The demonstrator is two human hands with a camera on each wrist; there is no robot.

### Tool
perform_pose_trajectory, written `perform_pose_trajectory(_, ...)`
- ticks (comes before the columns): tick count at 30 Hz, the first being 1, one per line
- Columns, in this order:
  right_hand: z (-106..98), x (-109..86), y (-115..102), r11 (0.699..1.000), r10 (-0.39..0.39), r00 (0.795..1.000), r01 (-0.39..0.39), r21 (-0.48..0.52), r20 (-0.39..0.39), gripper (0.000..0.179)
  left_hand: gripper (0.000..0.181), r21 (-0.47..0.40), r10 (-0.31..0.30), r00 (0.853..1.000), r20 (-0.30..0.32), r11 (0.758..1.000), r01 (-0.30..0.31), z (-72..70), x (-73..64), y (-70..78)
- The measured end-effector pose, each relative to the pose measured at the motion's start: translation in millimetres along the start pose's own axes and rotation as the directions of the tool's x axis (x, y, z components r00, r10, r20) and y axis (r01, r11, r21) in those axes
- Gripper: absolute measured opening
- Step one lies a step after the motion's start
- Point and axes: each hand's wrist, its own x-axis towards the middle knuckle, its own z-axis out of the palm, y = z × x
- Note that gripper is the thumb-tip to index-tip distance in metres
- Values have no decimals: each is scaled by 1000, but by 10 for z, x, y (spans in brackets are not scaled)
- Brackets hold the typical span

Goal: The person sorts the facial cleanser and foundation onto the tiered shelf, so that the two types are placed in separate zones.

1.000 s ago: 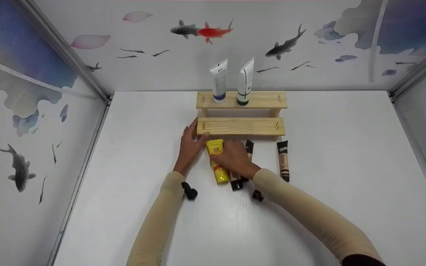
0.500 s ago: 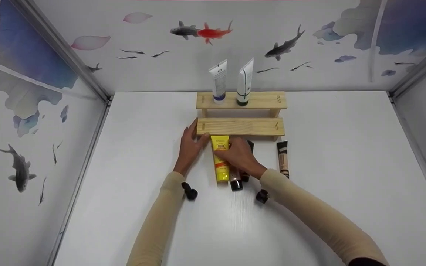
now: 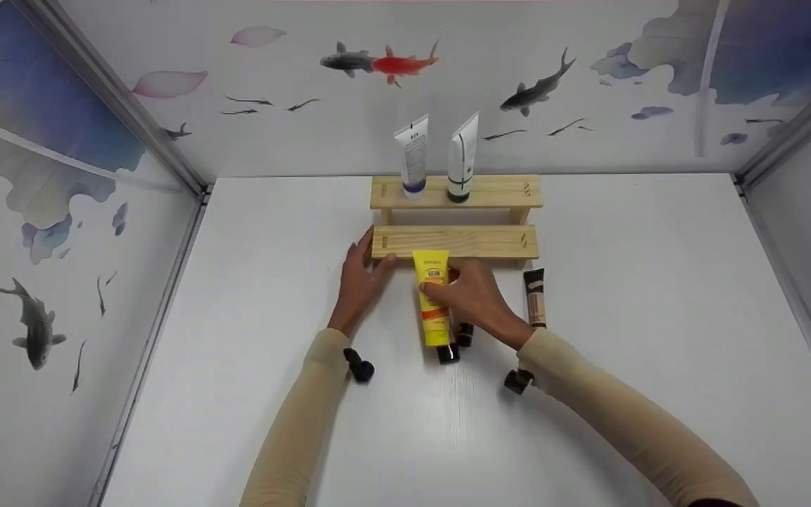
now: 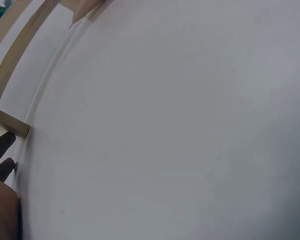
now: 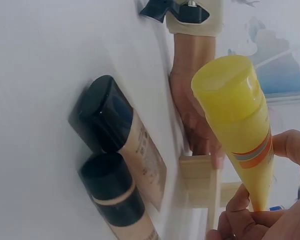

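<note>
One yellow squeeze tube (image 3: 435, 325) is pinched by the right hand (image 3: 476, 292), held right of the left hand (image 3: 361, 285), above two black-capped tubes (image 5: 107, 117). The near wooden shelf (image 3: 476, 241) is touched at its left end by the left hand, thumb and fingers spread. Two white tubes (image 3: 415, 160) are stood on the far wooden shelf (image 3: 500, 191); one tan-and-black tube (image 3: 536, 304) is seen at right.

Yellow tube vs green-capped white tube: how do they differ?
Colour: the yellow tube matches its cap; the green-capped tube is white with a dark green cap.
Support: the right hand holds the yellow tube; the green-capped tube stands on the rear shelf.
Pose: the green-capped tube is cap down; the yellow tube's cap end points toward the person.
Shared: both have a flat end.
</note>
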Motion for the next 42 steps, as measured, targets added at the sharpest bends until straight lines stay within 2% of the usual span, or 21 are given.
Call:
perform_pose_trajectory(6,-163,-94,-11,999,-11,1000,11,31,-15,43,78,-1,13,1000,-10,1000,-13,-11,11,-6)
perform_pose_trajectory(19,-561,-229,5,997,-73,991,72,-18,-113,40,78,-7,16,1000,-12,1000,-17,9,-1,7)
perform_pose_trajectory(28,-799,-253,49,997,-68,986,63,-38,-152,45,80,-14,3,1000,-11,1000,-3,-5,0,-7)
perform_pose_trajectory(42,-1117,-232,106,996,-92,954,91,-14,-284,54,79,-1,26,1000,-11,1000,-26,6,24,-18)
